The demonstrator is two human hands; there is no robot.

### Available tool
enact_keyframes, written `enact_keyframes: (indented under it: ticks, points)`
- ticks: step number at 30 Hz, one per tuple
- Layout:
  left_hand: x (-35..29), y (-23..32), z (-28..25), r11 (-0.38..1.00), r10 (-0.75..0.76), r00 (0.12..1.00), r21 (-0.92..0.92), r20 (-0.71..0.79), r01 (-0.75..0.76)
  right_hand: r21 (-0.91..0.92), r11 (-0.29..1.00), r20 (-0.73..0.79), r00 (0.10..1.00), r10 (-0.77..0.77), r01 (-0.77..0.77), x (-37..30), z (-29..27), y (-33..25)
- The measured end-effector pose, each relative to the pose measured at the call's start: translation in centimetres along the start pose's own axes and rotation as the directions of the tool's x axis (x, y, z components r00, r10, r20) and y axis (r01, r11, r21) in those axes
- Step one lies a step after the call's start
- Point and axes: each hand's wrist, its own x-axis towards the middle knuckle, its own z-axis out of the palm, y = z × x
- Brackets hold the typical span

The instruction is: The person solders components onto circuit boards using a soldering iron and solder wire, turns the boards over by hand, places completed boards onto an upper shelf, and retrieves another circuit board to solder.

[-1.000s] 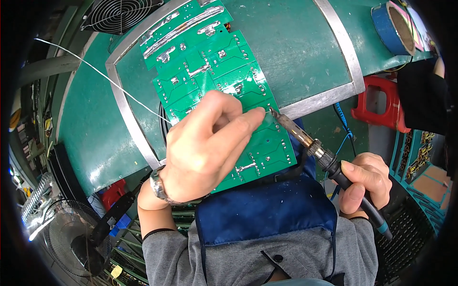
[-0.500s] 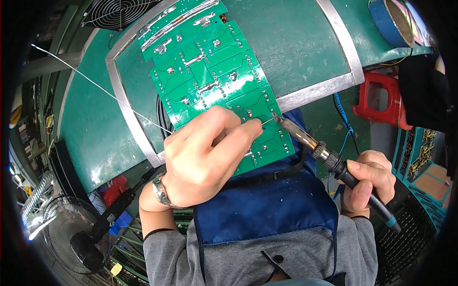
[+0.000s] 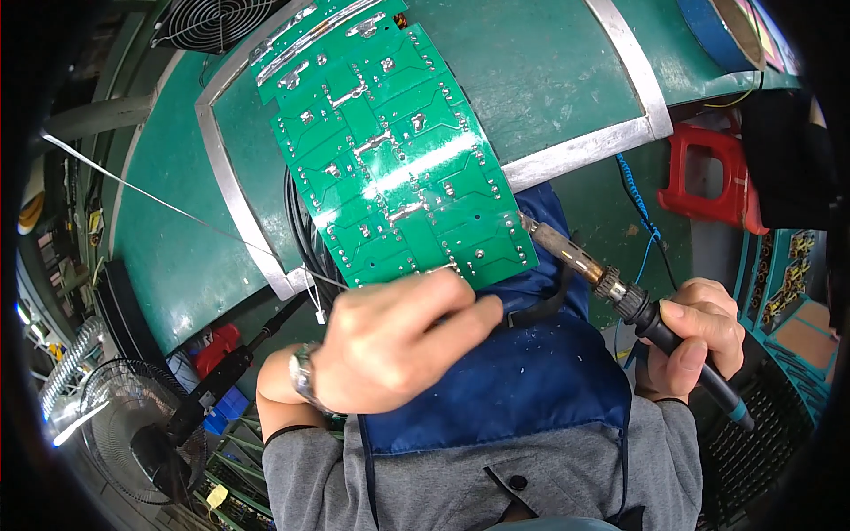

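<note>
A large green circuit board (image 3: 431,217), solder side up, lies tilted across the metal frame on the bench, its near end overhanging toward my lap. My left hand (image 3: 398,341) is closed over the board's near edge, with a thin strand of solder wire (image 3: 190,215) running into it from the far left. The fingers hide the wire's working end. In my right hand (image 3: 695,341) is the black handle of a soldering iron (image 3: 611,288). The iron's tip is at the board's right edge; whether it touches, I cannot tell.
A grey metal frame (image 3: 580,161) is on the green bench (image 3: 159,265). Black cables and a small white connector (image 3: 320,315) hang by the board's left side. A red stool (image 3: 708,181) stands at right, a fan (image 3: 142,434) at lower left, and a blue roll (image 3: 722,35) at far right.
My left hand has drawn back toward me, off the middle of the board, bringing the wire with it. The iron has shifted slightly right, and the board has moved a little away from me.
</note>
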Motion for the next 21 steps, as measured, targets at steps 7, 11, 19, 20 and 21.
enact_keyframes:
  ticks: [7,11,19,20,21]
  points:
    - [0.7,-0.4,0.8,0.994,-0.100,0.960,0.025,-0.260,0.110,0.001,1.000,0.011,1.000,0.027,-0.027,-0.7,-0.1,-0.3]
    - [0.9,-0.9,1.8,0.996,0.006,0.952,0.088,-0.306,0.022,-0.009,0.999,0.029,0.999,0.031,-0.030,-0.8,0.1,-1.0]
    - [1.3,-0.8,1.5,0.990,0.015,0.964,0.140,-0.267,0.023,-0.037,0.996,0.039,0.996,0.077,-0.076,-0.5,0.1,-1.5]
    - [1.2,-0.3,1.3,0.989,0.014,0.964,0.143,-0.266,0.026,-0.032,0.998,0.024,0.998,0.063,-0.063,-0.6,0.0,-1.3]
    - [1.1,0.3,1.1,0.990,-0.078,0.958,0.094,-0.275,0.108,-0.027,0.998,0.009,0.999,0.050,-0.050,-0.6,-0.2,-1.0]
